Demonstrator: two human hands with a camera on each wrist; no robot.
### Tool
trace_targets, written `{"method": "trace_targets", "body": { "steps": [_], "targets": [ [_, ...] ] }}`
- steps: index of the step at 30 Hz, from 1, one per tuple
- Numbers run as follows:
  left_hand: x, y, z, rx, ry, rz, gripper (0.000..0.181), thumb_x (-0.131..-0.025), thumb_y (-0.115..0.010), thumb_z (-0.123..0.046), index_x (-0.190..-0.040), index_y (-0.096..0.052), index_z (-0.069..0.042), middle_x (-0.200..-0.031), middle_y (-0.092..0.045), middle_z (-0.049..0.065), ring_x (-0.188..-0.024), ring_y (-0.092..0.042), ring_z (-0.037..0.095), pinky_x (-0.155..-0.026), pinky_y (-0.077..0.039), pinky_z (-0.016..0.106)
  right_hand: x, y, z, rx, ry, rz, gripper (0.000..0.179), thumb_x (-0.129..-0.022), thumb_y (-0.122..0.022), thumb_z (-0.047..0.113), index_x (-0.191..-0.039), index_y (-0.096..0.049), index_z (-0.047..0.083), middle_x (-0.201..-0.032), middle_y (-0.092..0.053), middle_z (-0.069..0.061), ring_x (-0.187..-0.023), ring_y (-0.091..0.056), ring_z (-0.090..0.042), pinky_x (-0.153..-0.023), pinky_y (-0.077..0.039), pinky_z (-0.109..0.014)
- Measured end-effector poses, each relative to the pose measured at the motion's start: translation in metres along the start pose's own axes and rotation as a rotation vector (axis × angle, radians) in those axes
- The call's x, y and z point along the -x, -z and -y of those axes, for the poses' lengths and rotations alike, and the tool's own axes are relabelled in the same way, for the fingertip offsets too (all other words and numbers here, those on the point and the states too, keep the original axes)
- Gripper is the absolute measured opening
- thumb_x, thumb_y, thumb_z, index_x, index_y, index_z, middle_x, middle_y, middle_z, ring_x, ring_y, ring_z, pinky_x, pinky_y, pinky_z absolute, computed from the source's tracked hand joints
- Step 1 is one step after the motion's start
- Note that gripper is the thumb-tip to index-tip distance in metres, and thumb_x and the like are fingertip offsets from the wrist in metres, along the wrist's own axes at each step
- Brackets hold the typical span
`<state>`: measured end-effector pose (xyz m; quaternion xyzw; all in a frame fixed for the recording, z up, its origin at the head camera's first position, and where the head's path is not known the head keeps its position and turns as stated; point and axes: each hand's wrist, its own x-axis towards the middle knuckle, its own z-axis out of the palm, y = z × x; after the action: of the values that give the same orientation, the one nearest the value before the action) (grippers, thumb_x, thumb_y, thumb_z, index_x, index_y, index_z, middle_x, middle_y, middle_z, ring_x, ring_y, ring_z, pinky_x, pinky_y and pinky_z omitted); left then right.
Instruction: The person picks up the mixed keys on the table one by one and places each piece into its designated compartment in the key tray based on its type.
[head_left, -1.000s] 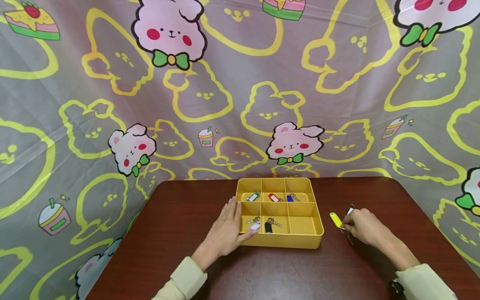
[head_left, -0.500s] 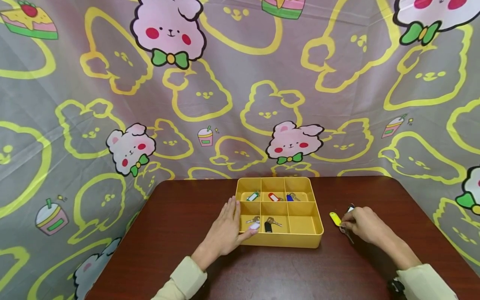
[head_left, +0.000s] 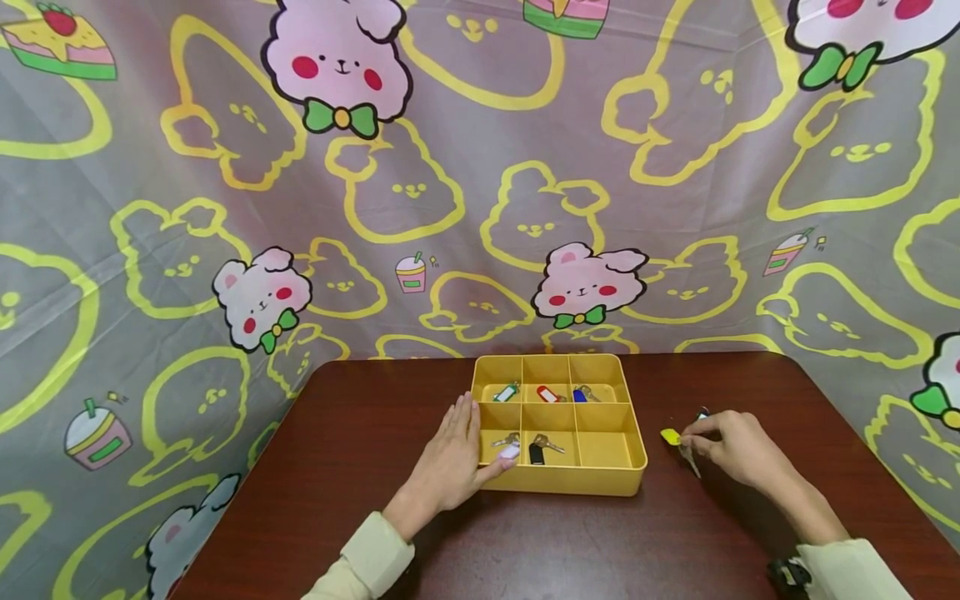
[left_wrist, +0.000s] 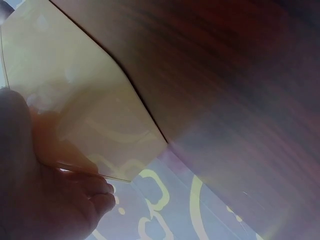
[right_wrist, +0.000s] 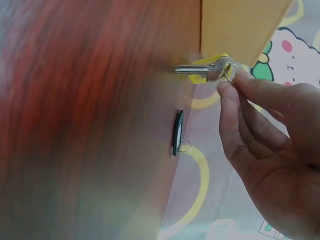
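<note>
With thumb and fingertips my right hand pinches the ring of a key with a yellow tag, just right of the yellow divided tray. In the right wrist view the key points away from the fingers, the tag behind it. My left hand rests on the tray's left front corner, fingers straight along the side wall and thumb over the front rim. Keys with a white tag and a black tag lie in front compartments; green, red and blue tags lie behind.
A black-edged tag with a small ring lies on the brown table beyond my right hand, partly hidden in the head view. A patterned cloth hangs around the table's back and sides.
My right hand has lifted slightly, raising the key and tilting its yellow tag. The left hand and the tray have stayed in place.
</note>
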<state>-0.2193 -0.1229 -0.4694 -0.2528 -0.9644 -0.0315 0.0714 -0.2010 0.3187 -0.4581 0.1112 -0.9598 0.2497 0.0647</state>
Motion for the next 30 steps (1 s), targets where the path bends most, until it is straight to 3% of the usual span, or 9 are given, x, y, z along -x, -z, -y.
{"method": "trace_targets", "body": {
  "steps": [7, 15, 23, 30],
  "targets": [
    [0.0, 0.001, 0.0, 0.002, 0.0, 0.004, 0.111, -0.1, -0.027, -0.082, -0.162, -0.024, 0.01, -0.173, -0.012, 0.03, -0.163, -0.02, 0.04, -0.134, -0.025, 0.048, 0.001, 0.001, 0.004, -0.068, -0.075, -0.027, 0.007, -0.095, -0.077, 0.014, -0.095, -0.084, 0.012, -0.077, -0.075, 0.004, -0.067, -0.055, -0.003, -0.059, -0.043, -0.02],
    [-0.001, 0.001, -0.001, 0.001, 0.003, 0.008, 0.11, -0.1, -0.028, -0.081, -0.162, -0.023, 0.01, -0.173, -0.012, 0.03, -0.163, -0.019, 0.04, -0.133, -0.025, 0.048, 0.0, 0.005, 0.006, -0.087, -0.086, -0.076, 0.008, -0.096, -0.078, 0.019, -0.096, -0.084, 0.015, -0.074, -0.075, 0.004, -0.066, -0.062, -0.004, -0.06, -0.046, -0.021],
    [-0.001, 0.002, -0.001, 0.005, 0.003, 0.014, 0.111, -0.1, -0.027, -0.082, -0.163, -0.022, 0.01, -0.173, -0.012, 0.03, -0.163, -0.019, 0.041, -0.133, -0.025, 0.048, -0.001, 0.013, 0.01, -0.102, -0.106, -0.121, 0.011, -0.097, -0.077, 0.025, -0.098, -0.084, 0.017, -0.074, -0.073, 0.002, -0.065, -0.057, -0.001, -0.058, -0.041, -0.021],
    [-0.001, 0.002, -0.001, 0.01, 0.007, 0.013, 0.111, -0.1, -0.028, -0.082, -0.163, -0.021, 0.01, -0.174, -0.012, 0.029, -0.163, -0.019, 0.04, -0.134, -0.025, 0.048, -0.003, 0.019, 0.015, -0.118, -0.095, -0.166, 0.013, -0.097, -0.077, 0.027, -0.1, -0.084, 0.017, -0.076, -0.078, 0.001, -0.067, -0.066, -0.004, -0.06, -0.043, -0.021]
  ]
}}
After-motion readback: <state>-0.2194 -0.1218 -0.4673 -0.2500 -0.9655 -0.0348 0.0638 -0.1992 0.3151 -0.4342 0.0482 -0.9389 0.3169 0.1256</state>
